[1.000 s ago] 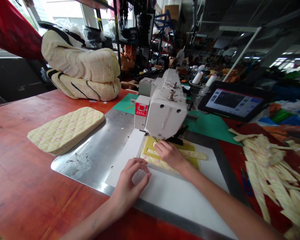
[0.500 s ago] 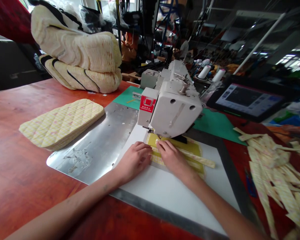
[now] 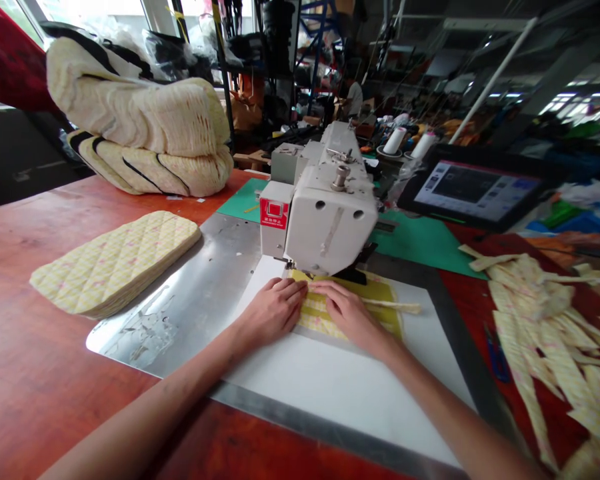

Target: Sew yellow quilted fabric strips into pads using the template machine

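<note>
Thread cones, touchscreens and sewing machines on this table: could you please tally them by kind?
White thread cones: 2, one beside the other
Black-framed touchscreen panel: 1
White industrial sewing machine: 1
Total: 4

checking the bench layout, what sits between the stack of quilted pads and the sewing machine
In the head view, only the bare metal plate lies between the stack of quilted pads and the sewing machine; nothing rests on that stretch.
</note>
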Demonstrator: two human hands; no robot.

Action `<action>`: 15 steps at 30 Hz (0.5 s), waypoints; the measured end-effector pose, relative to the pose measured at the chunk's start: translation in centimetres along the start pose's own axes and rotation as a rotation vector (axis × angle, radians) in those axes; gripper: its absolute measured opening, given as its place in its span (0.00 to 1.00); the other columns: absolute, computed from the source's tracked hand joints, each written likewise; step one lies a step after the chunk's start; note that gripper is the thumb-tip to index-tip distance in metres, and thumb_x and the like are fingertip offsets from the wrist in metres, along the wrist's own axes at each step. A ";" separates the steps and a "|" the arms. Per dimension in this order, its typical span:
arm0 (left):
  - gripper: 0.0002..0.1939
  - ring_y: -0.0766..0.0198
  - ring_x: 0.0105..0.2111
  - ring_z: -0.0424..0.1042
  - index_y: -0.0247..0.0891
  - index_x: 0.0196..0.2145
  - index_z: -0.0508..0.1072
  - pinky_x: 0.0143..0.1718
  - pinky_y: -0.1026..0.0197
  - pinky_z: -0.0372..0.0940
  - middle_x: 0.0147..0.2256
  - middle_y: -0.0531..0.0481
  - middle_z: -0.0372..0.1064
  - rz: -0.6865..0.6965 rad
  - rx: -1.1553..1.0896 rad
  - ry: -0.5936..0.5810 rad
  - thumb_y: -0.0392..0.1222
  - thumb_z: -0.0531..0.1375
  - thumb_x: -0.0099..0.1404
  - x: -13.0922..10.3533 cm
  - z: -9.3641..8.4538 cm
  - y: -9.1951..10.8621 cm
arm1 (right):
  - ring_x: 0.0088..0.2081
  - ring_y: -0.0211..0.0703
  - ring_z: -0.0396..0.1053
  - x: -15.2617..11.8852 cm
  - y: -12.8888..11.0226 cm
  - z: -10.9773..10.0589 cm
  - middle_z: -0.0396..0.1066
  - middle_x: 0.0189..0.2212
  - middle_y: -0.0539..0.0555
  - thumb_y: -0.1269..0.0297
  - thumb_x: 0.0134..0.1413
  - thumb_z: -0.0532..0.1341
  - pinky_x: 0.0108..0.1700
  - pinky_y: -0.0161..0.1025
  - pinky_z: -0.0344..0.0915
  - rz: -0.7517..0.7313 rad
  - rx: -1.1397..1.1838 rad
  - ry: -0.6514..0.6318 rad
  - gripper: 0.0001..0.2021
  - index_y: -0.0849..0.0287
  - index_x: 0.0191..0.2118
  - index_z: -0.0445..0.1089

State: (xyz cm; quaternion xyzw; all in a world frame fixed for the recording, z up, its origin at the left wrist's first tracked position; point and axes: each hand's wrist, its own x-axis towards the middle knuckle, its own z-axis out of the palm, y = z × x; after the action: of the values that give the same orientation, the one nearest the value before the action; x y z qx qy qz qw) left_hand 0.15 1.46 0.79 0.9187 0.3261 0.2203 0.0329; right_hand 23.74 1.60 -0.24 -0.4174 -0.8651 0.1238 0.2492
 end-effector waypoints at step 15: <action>0.16 0.57 0.39 0.65 0.33 0.50 0.74 0.42 0.53 0.63 0.39 0.44 0.67 -0.059 0.072 0.051 0.40 0.49 0.75 0.7 1.0 1.3 | 0.63 0.38 0.61 -3.8 -0.7 -1.4 0.60 0.63 0.51 0.68 0.69 0.48 0.66 0.42 0.64 0.049 -0.295 0.012 0.23 0.58 0.65 0.64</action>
State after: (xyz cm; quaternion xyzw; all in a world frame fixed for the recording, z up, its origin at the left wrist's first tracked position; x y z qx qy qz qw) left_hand 1.85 0.95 0.44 0.9035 0.3614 0.2305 -0.0022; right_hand 26.04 -1.81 0.02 -0.4715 -0.8617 -0.0012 0.1874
